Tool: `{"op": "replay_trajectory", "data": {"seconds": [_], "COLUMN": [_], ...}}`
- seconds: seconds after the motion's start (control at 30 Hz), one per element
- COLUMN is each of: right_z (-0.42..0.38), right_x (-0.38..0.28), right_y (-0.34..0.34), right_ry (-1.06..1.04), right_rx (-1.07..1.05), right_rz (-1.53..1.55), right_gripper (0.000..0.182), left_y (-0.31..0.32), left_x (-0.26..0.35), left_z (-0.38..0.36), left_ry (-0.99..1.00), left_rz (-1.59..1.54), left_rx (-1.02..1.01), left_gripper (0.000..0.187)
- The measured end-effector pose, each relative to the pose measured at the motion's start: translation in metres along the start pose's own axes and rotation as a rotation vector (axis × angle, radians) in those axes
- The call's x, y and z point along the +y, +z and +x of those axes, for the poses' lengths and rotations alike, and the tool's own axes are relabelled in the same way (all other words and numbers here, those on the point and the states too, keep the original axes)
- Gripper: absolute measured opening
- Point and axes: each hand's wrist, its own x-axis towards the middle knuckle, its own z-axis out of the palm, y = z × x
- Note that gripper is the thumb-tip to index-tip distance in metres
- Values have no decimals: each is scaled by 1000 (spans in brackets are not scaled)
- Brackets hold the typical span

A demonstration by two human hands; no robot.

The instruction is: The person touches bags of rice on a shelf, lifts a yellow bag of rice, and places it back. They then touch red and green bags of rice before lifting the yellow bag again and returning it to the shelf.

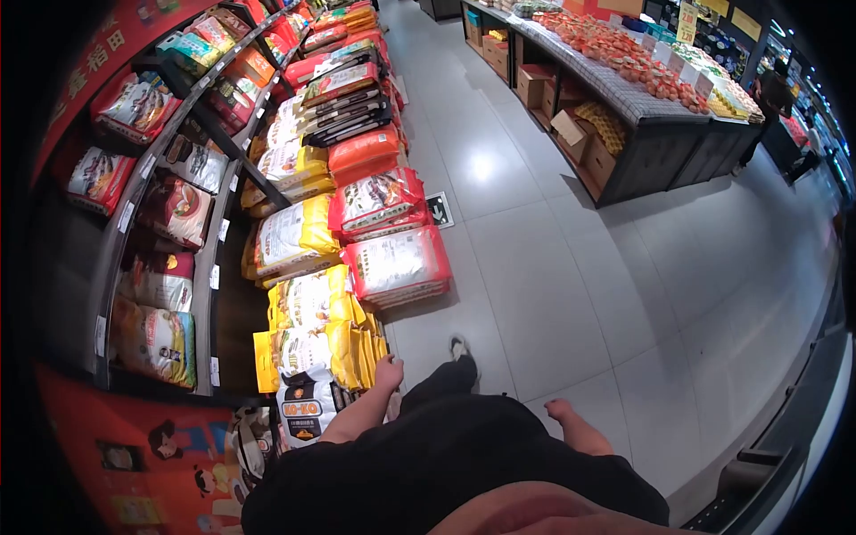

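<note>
My left hand hangs at my side with its fingers curled, close to the right edge of the yellow bags. Whether anything is inside it is too small to tell. On the other side of my body, my right hand hangs over the grey floor, its fingers small and partly hidden. A white and black KO-KO bag stands beside my left forearm. Beyond the yellow bags lie stacked red and white bags.
Shelves of bagged goods line the left. A produce table with red packs and cartons beneath stands at the upper right. A person is beyond it. A floor sign lies beside the red bags. A dark counter edge runs along the right.
</note>
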Motion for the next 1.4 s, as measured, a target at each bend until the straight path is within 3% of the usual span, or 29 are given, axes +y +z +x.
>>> {"op": "replay_trajectory", "data": {"seconds": [0.2,0.33,0.43,0.5,0.6,0.67,0.8,0.93,1.03,1.1,1.13,1.17,1.23,1.3,1.4], "right_z": [63,38,52,64,141,158,181,190,199,250,266,277,269,290,348], "right_x": [11,-39,-70,-111,-128,-180,-282,-341,-350,-304,-286,-276,-266,-258,-240], "right_y": [-6,-74,-130,-186,-222,-258,-317,-338,-342,-329,-327,-330,-347,-365,-361], "right_ry": [-68,-14,-66,-105,-305,-26,-83,-137,-69,-72,-7,59,-127,-196,-5], "right_rx": [-63,-81,-70,-39,103,184,272,269,152,125,63,2,-38,-108,-81], "right_rz": [-160,-125,-260,-294,-488,-28,324,494,372,175,121,67,-236,-257,-160], "right_gripper": [47,45,43,40,37,39,33,34,35,37,36,35,40,40,41], "left_y": [9,14,18,43,42,36,12,6,9,15,4,17,10,4,-7], "left_x": [-20,-9,19,40,107,142,193,210,179,147,144,118,102,89,99], "left_z": [42,77,125,211,294,346,408,422,413,393,379,368,336,317,312], "left_ry": [-132,-314,-251,-106,21,52,26,35,-7,-89,-90,-57,-247,-424,-622], "left_rz": [227,265,262,212,16,20,-49,-11,27,70,131,140,193,41,-24], "left_rx": [-218,-339,-364,-332,-192,-136,-93,-117,-163,-213,-384,-285,-406,-524,-627], "left_gripper": [49,47,48,49,49,48,48,53,53,56,57,54,48,50,50]}}
